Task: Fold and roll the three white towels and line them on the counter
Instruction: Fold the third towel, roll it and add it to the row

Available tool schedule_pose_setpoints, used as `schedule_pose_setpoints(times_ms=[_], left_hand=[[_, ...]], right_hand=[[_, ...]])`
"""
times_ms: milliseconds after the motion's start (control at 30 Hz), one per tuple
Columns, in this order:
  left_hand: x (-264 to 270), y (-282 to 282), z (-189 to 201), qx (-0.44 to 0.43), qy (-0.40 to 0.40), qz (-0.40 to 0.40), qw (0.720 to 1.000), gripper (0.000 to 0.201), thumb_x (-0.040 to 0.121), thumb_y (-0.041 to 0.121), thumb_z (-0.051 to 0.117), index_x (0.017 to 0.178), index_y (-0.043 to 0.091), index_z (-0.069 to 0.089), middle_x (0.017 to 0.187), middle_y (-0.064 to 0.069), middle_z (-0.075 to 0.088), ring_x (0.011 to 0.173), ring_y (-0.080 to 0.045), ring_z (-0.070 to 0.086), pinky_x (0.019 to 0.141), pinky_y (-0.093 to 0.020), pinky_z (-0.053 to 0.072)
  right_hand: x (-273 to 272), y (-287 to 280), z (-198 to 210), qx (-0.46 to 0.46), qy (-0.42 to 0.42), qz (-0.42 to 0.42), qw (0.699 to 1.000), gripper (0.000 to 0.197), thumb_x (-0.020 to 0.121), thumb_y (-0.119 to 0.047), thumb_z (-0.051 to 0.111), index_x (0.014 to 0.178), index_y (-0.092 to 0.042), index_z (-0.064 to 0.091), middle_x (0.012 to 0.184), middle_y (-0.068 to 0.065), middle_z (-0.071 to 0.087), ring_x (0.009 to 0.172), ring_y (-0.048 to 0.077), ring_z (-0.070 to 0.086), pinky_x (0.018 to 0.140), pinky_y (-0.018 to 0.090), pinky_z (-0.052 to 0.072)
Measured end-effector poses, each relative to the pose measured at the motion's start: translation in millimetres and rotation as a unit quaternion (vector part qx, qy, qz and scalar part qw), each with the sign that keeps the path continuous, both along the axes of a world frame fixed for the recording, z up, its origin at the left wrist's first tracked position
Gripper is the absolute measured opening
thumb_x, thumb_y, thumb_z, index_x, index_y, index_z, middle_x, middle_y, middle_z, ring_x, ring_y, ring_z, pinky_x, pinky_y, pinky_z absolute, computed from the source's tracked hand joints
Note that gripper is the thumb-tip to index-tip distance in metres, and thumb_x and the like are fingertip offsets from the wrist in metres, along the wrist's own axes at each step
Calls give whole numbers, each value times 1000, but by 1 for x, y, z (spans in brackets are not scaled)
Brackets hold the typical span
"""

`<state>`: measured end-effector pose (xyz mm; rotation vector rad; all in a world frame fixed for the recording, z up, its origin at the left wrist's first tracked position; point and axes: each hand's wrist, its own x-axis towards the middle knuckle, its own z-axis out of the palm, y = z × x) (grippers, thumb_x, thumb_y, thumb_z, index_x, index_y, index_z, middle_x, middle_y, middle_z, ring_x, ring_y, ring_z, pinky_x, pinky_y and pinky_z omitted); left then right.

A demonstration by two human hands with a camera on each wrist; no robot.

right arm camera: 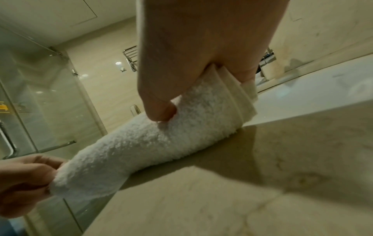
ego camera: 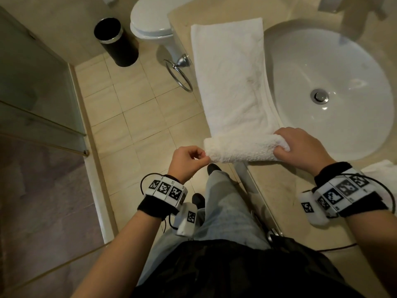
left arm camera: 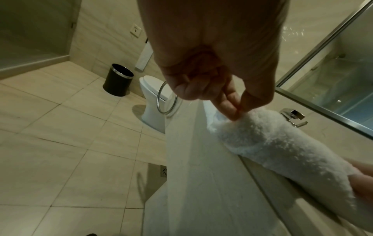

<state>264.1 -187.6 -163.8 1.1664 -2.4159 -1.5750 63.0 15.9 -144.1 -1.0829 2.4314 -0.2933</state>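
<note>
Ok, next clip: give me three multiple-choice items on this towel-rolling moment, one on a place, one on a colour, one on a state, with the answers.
1. Where does the long folded white terry towel lie?
A. on the beige stone counter, left of the round white basin
B. inside the basin
C. on the floor tiles

2. What colour is the cylindrical waste bin beside the white toilet?
A. white
B. black
C. red

3. How far is the towel rolled?
A. fully
B. only its near end, held by the left hand and right hand
C. not at all

Answers: 1 A, the head view shows it flat beside the basin. 2 B, black with a chrome rim. 3 B, most of it lies flat.
</note>
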Motion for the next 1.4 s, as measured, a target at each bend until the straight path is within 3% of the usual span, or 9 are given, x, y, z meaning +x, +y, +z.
schedule_pose_setpoints(times_ms=[267, 467, 600, 667, 767, 900, 1033, 1267, 1400], left_hand=[[6, -9, 2, -39, 2, -19, 999, 17, 77, 6, 69, 64, 13, 61, 55, 11, 55, 42, 4, 44, 48, -7, 33], [9, -5, 5, -54, -33, -77, 995, 18, 80, 10, 65, 67, 19, 57, 45, 21, 52, 40, -1, 42, 50, -14, 32], [7, 1, 11, -57, -74, -98, 991, 17, 78, 25, 66, 87, 28, 51, 86, 8, 60, 68, -10, 53, 68, -33, 46], [5, 0, 12, -113, -52, -105, 987, 48, 74, 30, 71, 113, 20, 46, 112, 2, 49, 92, -14, 51, 79, -32, 46], [-5, 0, 13, -271, -8, -231, 934, 75, 66, 39, 78, 126, 9, 45, 131, -10, 43, 121, -25, 42, 103, -37, 36], [-22, 8, 5, -340, -54, -364, 866, 77, 67, 41, 77, 131, 14, 44, 138, -7, 45, 124, -26, 44, 105, -38, 33], [-24, 10, -4, -254, 2, -246, 935, 62, 69, 23, 79, 119, 4, 48, 127, -9, 46, 107, -22, 51, 85, -27, 45], [-11, 16, -7, 0, 21, -30, 999, 57, 73, 20, 76, 110, 19, 33, 107, 3, 47, 79, -11, 53, 57, -15, 47], [-15, 18, -3, -127, -2, -78, 989, 76, 69, 27, 77, 131, 18, 36, 132, -1, 34, 107, -9, 44, 81, -23, 46]], right_hand=[[-8, 6, -2, 14, 15, 45, 999, 70, 59, -54, 21, 110, -20, 55, 98, 1, 57, 86, 15, 42, 66, 29, 34], [-7, 7, -1, 18, 50, 66, 996, 43, 75, -30, 44, 113, -17, 58, 98, 4, 60, 87, 18, 43, 69, 30, 32], [-2, 1, 3, -52, 146, 117, 981, 46, 65, -11, 56, 110, -7, 60, 103, 13, 63, 91, 34, 57, 76, 40, 45], [5, -5, 4, -85, 168, 166, 968, 51, 58, -3, 67, 108, -7, 57, 103, 13, 61, 91, 33, 59, 79, 42, 48], [18, -11, 3, -98, 163, 216, 958, 51, 54, -3, 71, 103, -10, 56, 100, 11, 61, 88, 30, 60, 78, 40, 50], [18, -1, -1, -84, 134, 203, 966, 46, 62, -16, 72, 106, -17, 57, 103, 9, 60, 91, 29, 59, 78, 39, 49], [14, 13, -7, -59, 129, 203, 969, 66, 58, -24, 78, 117, -19, 50, 115, 14, 58, 98, 33, 60, 83, 42, 49], [19, 39, -23, -150, 145, -116, 971, 70, 58, -17, 85, 110, -1, 42, 116, 24, 44, 106, 35, 41, 90, 44, 42], [28, 48, -22, -211, 3, -329, 920, 48, 68, -19, 81, 99, -9, 45, 100, 12, 48, 87, 25, 48, 75, 36, 43]])
